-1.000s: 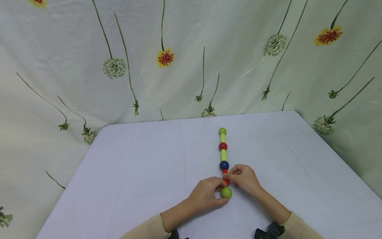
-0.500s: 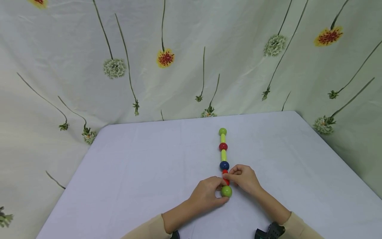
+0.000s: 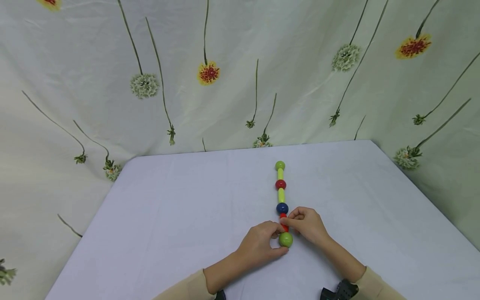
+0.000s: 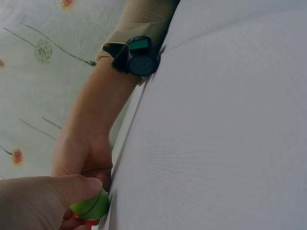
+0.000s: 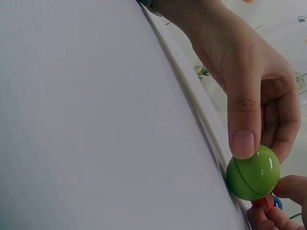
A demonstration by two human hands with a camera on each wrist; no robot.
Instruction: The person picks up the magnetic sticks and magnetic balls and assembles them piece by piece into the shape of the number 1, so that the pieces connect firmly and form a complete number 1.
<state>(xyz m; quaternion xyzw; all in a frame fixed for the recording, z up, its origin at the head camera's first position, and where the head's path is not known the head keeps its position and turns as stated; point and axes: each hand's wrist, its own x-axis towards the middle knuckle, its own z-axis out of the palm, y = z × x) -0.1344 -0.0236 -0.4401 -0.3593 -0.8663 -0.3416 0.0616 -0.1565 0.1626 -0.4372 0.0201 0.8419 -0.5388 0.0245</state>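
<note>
A straight row of balls and short rods lies on the table, running away from me in the head view. From the far end come a green ball, a yellow-green rod, a red ball, another yellow-green rod, a dark blue ball and a red rod. At the near end my left hand holds a larger green ball between thumb and fingers, right against the red rod's end. My right hand pinches the red rod from the right side.
A white cloth covers the table. Behind it and at both sides hangs a pale curtain printed with flowers. A dark wrist camera is strapped over the right sleeve.
The near green ball, in my left hand, has shifted slightly away from me, closer along the red rod. The right hand keeps its place on the rod.
</note>
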